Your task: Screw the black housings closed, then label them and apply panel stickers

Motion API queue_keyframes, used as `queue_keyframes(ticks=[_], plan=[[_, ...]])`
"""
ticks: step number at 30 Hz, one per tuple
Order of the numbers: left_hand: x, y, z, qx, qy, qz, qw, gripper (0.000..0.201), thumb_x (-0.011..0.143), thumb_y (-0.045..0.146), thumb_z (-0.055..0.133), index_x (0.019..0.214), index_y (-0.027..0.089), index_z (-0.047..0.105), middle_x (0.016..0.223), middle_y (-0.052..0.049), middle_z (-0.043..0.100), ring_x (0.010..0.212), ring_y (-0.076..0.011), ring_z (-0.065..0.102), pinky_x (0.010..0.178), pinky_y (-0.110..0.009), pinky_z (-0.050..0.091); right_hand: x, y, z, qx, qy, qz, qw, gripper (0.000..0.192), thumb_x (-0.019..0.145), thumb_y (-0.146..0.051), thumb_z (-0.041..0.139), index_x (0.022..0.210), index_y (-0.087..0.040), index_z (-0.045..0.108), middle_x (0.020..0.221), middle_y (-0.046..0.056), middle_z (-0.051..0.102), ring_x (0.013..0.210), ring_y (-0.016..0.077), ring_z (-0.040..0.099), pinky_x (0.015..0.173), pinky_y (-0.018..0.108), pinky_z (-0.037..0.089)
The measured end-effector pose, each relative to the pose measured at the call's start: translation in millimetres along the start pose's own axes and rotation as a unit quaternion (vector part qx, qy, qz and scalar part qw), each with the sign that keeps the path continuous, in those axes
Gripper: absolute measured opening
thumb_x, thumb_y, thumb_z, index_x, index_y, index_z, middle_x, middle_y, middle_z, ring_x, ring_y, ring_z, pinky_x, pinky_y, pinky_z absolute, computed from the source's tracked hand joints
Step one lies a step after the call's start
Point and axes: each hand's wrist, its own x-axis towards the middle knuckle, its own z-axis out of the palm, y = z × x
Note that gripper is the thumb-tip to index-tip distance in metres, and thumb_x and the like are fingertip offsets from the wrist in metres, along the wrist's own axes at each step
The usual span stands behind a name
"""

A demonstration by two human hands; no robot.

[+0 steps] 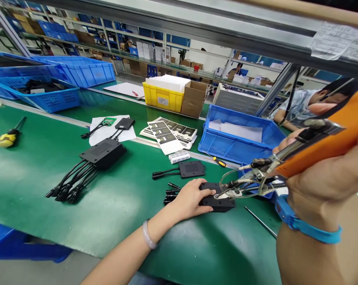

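My left hand (192, 198) is closed over a black plastic box (219, 204), pressing it against the green table. Several short black cables (170, 196) stick out from the box's left end. An orange power screwdriver (324, 134) is gripped in my right hand (321, 186), close to the camera. Its metal nozzle (226, 194), with thin tubes and wires around it, reaches down to the box's top beside my left fingers. A smaller flat black box (192, 169) with two leads lies just behind. To the left stands a stack of black boxes (103, 153) with several cables.
Behind the work are printed label sheets (170, 134), a blue bin (241, 134) and a yellow bin (162, 95). A thin metal rod (260, 221) lies right of the box. Screwdrivers lie at the far left (8, 138) and by the bin (219, 161). Another person (303, 105) sits at right.
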Motion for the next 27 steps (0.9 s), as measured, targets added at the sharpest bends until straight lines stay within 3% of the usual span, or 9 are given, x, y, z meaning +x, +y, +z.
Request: queue_keyframes(ticks=[2, 4, 7, 14, 23, 27], plan=[[0.3, -0.2, 0.5, 0.0, 0.002, 0.001, 1.0, 0.052, 0.077, 0.044, 0.078, 0.123, 0.023, 0.066, 0.134, -0.015, 0.05, 0.121, -0.0328, 0.053, 0.102, -0.047, 0.046, -6.7, 4.1, 0.8, 0.015, 0.069, 0.004, 0.998, 0.044, 0.096, -0.052, 0.034, 0.092, -0.026, 0.07, 0.091, 0.005, 0.063, 0.063, 0.0177, 0.06, 0.039, 0.032, 0.043], [0.2, -0.7, 1.0, 0.002, 0.005, 0.004, 1.0, 0.052, 0.077, 0.045, 0.078, 0.122, 0.023, 0.067, 0.133, -0.015, 0.051, 0.121, -0.0328, 0.053, 0.102, -0.046, 0.046, -16.2, 12.5, 0.7, 0.024, 0.05, 0.041, 0.998, 0.048, 0.092, -0.058, 0.038, 0.084, -0.024, 0.07, 0.075, 0.004, 0.059, 0.046, 0.0145, 0.051, 0.033, 0.032, 0.037], [-0.7, -1.8, 2.0, 0.005, 0.011, 0.006, 1.0, 0.052, 0.077, 0.046, 0.078, 0.122, 0.023, 0.067, 0.133, -0.015, 0.05, 0.12, -0.0328, 0.054, 0.102, -0.047, 0.046, -30.4, 24.4, -1.1, 0.033, 0.024, 0.078, 0.996, 0.046, 0.087, -0.062, 0.042, 0.078, -0.024, 0.067, 0.059, 0.002, 0.051, 0.041, 0.0157, 0.048, 0.031, 0.032, 0.036], [-1.0, -1.4, 2.4, -0.001, 0.009, 0.004, 1.0, 0.052, 0.077, 0.046, 0.078, 0.123, 0.023, 0.066, 0.133, -0.015, 0.05, 0.118, -0.033, 0.054, 0.1, -0.048, 0.047, -48.7, 31.5, -2.8, 0.014, 0.003, 0.075, 0.997, 0.041, 0.092, -0.053, 0.042, 0.08, -0.022, 0.066, 0.059, 0.002, 0.053, 0.05, 0.0154, 0.053, 0.041, 0.029, 0.04], [-0.4, -0.8, 3.0, -0.006, 0.007, 0.004, 1.0, 0.048, 0.078, 0.046, 0.077, 0.119, 0.023, 0.068, 0.134, -0.015, 0.05, 0.119, -0.0322, 0.054, 0.099, -0.045, 0.048, -67.7, 31.3, -7.2, 0.053, -0.004, 0.109, 0.993, 0.042, 0.088, -0.061, 0.044, 0.092, -0.025, 0.063, 0.056, -0.001, 0.053, 0.042, 0.0136, 0.048, 0.037, 0.027, 0.037], [-1.2, 0.3, -0.2, 0.003, -0.001, 0.004, 1.0, 0.054, 0.077, 0.048, 0.077, 0.125, 0.024, 0.066, 0.134, -0.015, 0.051, 0.119, -0.0333, 0.055, 0.1, -0.047, 0.048, -52.9, 24.7, -8.8, 0.042, -0.018, 0.109, 0.993, 0.045, 0.086, -0.065, 0.044, 0.093, -0.026, 0.066, 0.058, -0.001, 0.048, 0.045, 0.0148, 0.047, 0.039, 0.031, 0.04]])
